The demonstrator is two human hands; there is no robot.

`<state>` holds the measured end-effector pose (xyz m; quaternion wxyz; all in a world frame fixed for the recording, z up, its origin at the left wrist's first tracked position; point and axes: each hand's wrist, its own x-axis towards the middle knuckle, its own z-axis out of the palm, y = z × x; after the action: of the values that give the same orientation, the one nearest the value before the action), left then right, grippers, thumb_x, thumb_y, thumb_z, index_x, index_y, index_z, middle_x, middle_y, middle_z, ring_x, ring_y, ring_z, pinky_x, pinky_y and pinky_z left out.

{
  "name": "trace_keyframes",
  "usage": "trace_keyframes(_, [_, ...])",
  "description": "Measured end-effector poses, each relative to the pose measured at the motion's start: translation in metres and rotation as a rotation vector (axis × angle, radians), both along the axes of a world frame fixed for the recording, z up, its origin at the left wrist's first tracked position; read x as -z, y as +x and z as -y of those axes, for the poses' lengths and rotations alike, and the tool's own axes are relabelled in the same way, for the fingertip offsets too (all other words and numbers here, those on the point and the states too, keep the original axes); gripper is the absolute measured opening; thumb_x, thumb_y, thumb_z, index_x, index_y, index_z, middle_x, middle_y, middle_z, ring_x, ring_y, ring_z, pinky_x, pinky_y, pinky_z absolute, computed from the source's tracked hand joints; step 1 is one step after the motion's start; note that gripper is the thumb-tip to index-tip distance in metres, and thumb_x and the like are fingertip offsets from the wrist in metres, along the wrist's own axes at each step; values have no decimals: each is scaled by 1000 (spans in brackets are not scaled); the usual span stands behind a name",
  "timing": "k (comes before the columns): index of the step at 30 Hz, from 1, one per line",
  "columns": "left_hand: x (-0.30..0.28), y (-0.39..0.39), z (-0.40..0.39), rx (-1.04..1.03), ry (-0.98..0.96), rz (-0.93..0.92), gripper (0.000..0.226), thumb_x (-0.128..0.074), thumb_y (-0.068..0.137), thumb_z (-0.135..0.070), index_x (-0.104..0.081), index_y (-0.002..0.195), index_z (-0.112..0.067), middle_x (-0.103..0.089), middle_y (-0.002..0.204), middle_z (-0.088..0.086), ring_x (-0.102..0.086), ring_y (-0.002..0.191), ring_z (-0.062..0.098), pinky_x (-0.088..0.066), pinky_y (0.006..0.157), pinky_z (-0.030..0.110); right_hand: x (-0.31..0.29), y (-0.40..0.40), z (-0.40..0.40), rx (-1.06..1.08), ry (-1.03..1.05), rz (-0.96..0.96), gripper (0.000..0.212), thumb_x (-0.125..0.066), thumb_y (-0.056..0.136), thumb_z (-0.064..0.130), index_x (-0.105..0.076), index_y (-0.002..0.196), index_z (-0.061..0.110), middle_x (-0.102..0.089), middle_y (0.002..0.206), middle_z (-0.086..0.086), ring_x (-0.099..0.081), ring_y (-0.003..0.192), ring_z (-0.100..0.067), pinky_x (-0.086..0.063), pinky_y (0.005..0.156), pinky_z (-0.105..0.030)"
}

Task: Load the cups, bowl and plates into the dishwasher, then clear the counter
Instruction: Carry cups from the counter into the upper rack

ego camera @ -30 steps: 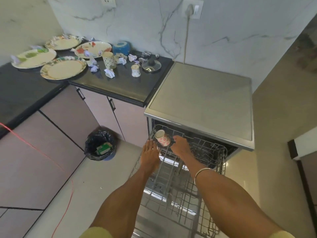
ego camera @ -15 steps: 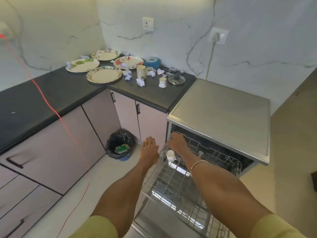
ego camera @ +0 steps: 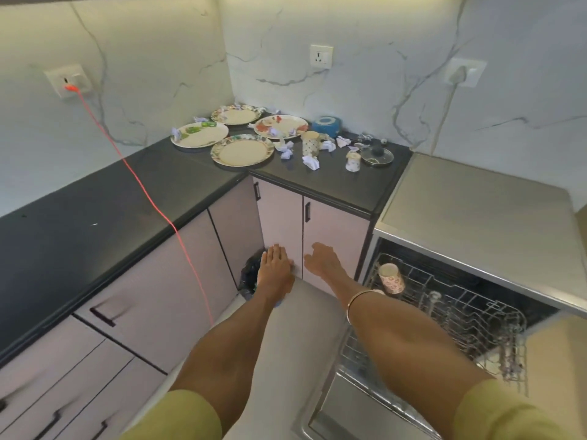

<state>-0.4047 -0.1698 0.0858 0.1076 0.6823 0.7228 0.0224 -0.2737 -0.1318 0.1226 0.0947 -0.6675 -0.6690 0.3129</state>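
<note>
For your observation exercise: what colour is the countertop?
Black countertop, clearest in the head view.

orange cable (ego camera: 152, 198) plugged into left wall socket (ego camera: 68, 81), droops down across black worktop and cabinet fronts. bin with black liner (ego camera: 251, 277) on floor in cabinet corner. white plug in right socket (ego camera: 464, 72), cord (ego camera: 443, 112) running down marble wall. empty socket (ego camera: 321, 56) between them, above corner

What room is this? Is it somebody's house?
It looks like a home kitchen. A dark counter runs round the corner with plates and cups on it. Beside it a dishwasher stands open with its wire rack pulled out, one cup already inside.
</note>
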Motion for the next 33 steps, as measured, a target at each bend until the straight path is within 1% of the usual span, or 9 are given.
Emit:
trace_keyframes(3, [-1, -39, -14, 5, 8, 2, 58, -25, 106, -21, -4, 155, 1, -2, 164, 18, 0, 152, 31, 0, 122, 41, -4, -41, -10, 1, 54, -18, 46, -50, 99, 32, -45, 137, 6, -49, 143, -16, -48, 130, -34, -40, 106, -40])
trace_keyframes(7, [-2, -81, -38, 2, 20, 25, 59, -27, 104, -16, -4, 155, 1, 0, 164, 18, 2, 152, 31, -1, 123, 43, -10, -80, -30, 2, 74, -11, 48, -46, 101, 31, -41, 142, 6, -46, 146, -15, -45, 133, -33, -38, 108, -40])
trace_keyframes(9, [-2, -98, -54, -18, 21, 49, 60, -28, 103, -15, -3, 155, 0, 0, 164, 18, 2, 152, 31, -2, 124, 43, -12, -94, -45, 3, 95, -5, 48, -47, 102, 30, -41, 142, 5, -46, 145, -16, -47, 132, -33, -40, 106, -39])
trace_keyframes(14, [4, -134, -110, -35, 26, 94, 57, -23, 107, -26, -5, 156, -1, 0, 164, 17, 2, 152, 30, -2, 124, 43, -7, -114, -98, 30, 83, 1, 43, -45, 102, 24, -42, 140, 3, -47, 143, -16, -48, 130, -32, -42, 104, -35])
trace_keyframes(19, [4, -153, -185, -6, 34, 95, 56, -23, 107, -23, -6, 155, 0, -2, 164, 17, 0, 152, 30, -6, 124, 44, -5, -108, -183, 58, 71, 64, 39, -45, 98, 21, -50, 130, -1, -53, 134, -22, -53, 122, -37, -45, 99, -39])
trace_keyframes(24, [-9, -161, -270, 48, 49, 99, 56, -27, 106, -22, -11, 155, 1, -8, 164, 18, -3, 152, 30, -7, 124, 43, -26, -85, -274, 122, 155, 107, 41, -42, 100, 24, -50, 130, -3, -53, 134, -23, -51, 123, -37, -41, 100, -38])
trace_keyframes(28, [-22, -147, -335, 91, 58, 145, 56, -27, 106, -22, -11, 155, 2, -8, 164, 18, -3, 152, 29, -5, 124, 41, -32, -65, -323, 194, 179, 98, 43, -44, 100, 29, -50, 130, -2, -54, 134, -21, -53, 122, -35, -42, 98, -37])
trace_keyframes(31, [-24, -136, -376, 143, 97, 159, 54, -34, 104, -18, -21, 152, 2, -19, 161, 19, -11, 151, 31, -11, 124, 43, -32, -54, -348, 233, 169, 97, 45, -46, 100, 32, -49, 131, 0, -54, 134, -20, -54, 121, -35, -43, 97, -39])
trace_keyframes(33, [-25, -124, -399, 185, 114, 160, 49, -36, 102, -12, -30, 149, 2, -22, 160, 21, -14, 150, 33, -13, 124, 44, -32, -45, -362, 266, 155, 102, 45, -47, 100, 32, -49, 133, 1, -53, 135, -19, -53, 122, -34, -43, 98, -40])
